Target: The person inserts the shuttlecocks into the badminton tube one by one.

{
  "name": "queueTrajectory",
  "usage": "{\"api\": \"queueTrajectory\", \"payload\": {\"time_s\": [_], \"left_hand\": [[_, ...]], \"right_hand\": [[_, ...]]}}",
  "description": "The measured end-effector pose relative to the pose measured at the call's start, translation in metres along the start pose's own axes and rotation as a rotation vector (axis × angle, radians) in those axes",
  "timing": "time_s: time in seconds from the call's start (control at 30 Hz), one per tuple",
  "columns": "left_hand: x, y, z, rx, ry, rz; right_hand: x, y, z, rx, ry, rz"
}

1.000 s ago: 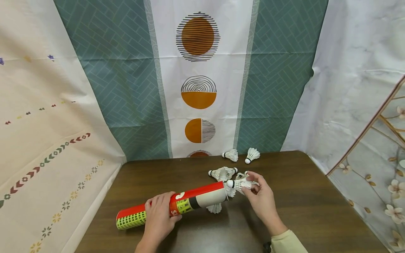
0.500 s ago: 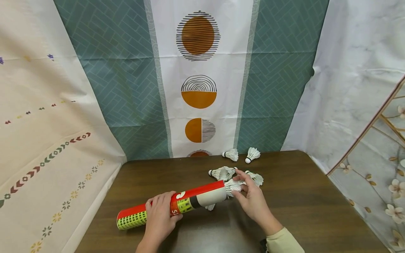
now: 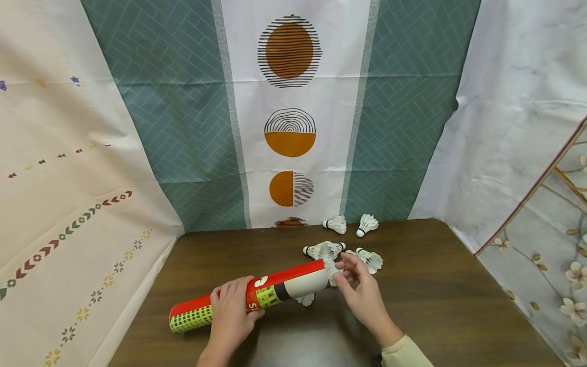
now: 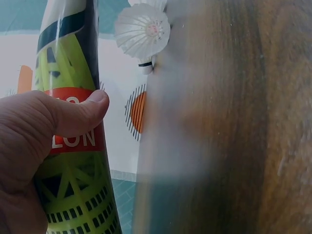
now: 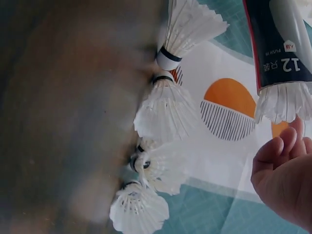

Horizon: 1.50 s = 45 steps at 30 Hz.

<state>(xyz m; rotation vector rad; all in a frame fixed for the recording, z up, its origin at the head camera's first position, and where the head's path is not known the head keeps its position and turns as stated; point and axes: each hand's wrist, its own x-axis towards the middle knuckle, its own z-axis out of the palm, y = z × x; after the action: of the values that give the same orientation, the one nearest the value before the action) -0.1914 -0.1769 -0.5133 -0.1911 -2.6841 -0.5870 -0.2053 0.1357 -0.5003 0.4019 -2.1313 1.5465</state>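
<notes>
My left hand (image 3: 231, 313) grips a red, green and white shuttlecock tube (image 3: 300, 283) around its middle, its thumb lying across the label in the left wrist view. The tube is tilted, with its mouth end higher and toward the right. A white feather shuttlecock (image 5: 282, 103) sticks out of that mouth, skirt outward, its cork hidden inside the tube. Beside the mouth, my right hand (image 3: 364, 298) touches the feather edge of this shuttlecock with its fingertips. Its fingers are slightly bent and do not wrap the feathers.
Loose shuttlecocks lie on the brown table (image 3: 435, 285): one at the back (image 3: 336, 224), another beside it (image 3: 367, 225), a pair (image 3: 324, 250) behind the tube mouth, one right of it (image 3: 370, 260). Feathers (image 3: 305, 299) show under the tube. Patterned cloths (image 3: 293, 92) hang around the table.
The right hand has moved left, carrying a shuttlecock from beside the tube into its mouth, cork first. Now only the feather end shows, and the fingers have loosened. The left hand stays put.
</notes>
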Motion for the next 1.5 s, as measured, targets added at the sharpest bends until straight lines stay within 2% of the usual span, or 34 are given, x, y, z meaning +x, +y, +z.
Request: {"api": "queueTrajectory", "payload": {"time_s": [0.23, 0.47, 0.63, 0.83, 1.03, 1.2, 1.37, 1.5], "left_hand": [[0.0, 0.001, 0.0, -0.003, -0.002, 0.001], [-0.001, 0.002, 0.004, -0.012, -0.006, 0.016], [-0.001, 0.002, 0.004, -0.015, 0.001, 0.009], [0.0, 0.003, 0.001, -0.013, -0.01, 0.004], [0.001, 0.001, 0.001, -0.008, -0.039, -0.012], [0.001, 0.001, 0.002, -0.007, -0.03, -0.005], [0.0, 0.002, 0.001, -0.006, -0.049, -0.014], [0.0, 0.002, 0.001, -0.009, -0.071, -0.028]], "right_hand": [[-0.007, -0.004, 0.008, -0.022, -0.085, 0.101], [-0.011, -0.012, 0.019, 0.044, -0.233, 0.189], [-0.011, -0.014, 0.017, 0.009, -0.233, 0.21], [-0.001, -0.002, -0.008, -0.022, -0.154, 0.201], [0.008, 0.01, -0.038, -0.044, -0.082, 0.225], [0.015, 0.022, -0.063, -0.104, -0.027, 0.327], [0.021, 0.037, -0.08, -0.208, -0.073, 0.462], [0.023, 0.05, -0.082, -0.233, -0.163, 0.492]]}}
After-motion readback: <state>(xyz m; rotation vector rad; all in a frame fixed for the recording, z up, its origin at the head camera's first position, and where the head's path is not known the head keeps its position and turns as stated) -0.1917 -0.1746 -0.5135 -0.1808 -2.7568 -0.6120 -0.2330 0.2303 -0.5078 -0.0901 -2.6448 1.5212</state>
